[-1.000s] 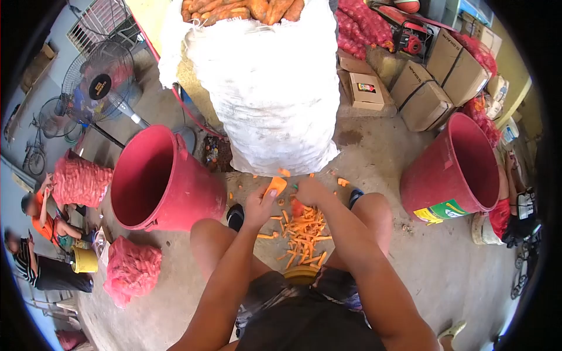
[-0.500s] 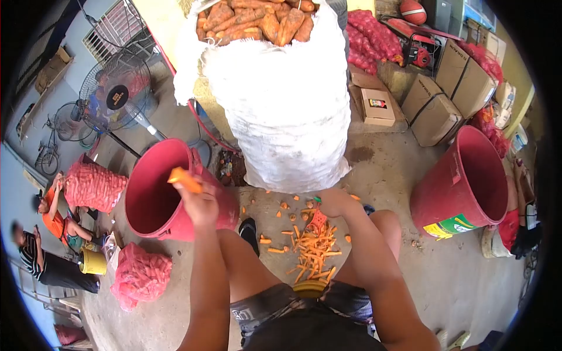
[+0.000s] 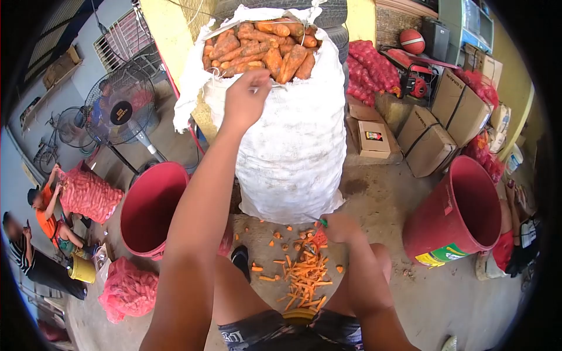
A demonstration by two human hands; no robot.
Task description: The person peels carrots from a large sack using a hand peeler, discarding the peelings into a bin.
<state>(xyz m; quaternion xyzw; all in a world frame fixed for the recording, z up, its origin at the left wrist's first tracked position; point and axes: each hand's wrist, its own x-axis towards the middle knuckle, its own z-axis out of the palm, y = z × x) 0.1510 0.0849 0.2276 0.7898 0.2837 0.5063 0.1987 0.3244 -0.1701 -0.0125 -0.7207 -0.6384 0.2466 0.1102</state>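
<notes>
A tall white sack [image 3: 290,146] stands upright before me, its mouth full of unpeeled carrots [image 3: 272,44]. My left hand [image 3: 248,96] is at the sack's front rim, just below the carrots. Its fingers are slightly curled with a gap between them, and I see nothing held. Low by the sack's base, my right hand [image 3: 345,227] grips a knife [image 3: 322,222] with a green handle and a thin blade pointing left. Orange carrot trimmings [image 3: 307,278] lie piled on the floor between my legs, around a red-orange perforated piece [image 3: 319,237] partly hidden beside the right hand.
A red bin [image 3: 153,199] stands to the left, partly behind my forearm, and another red bin [image 3: 453,210] to the right. Left are a fan [image 3: 120,96], a mesh bag [image 3: 129,286] and two people. Cardboard boxes [image 3: 427,140] stand at the right back.
My left hand has moved from the left bin, where it held an orange carrot piece, up to the sack's mouth. The piece is gone from it. My view has tilted upward.
</notes>
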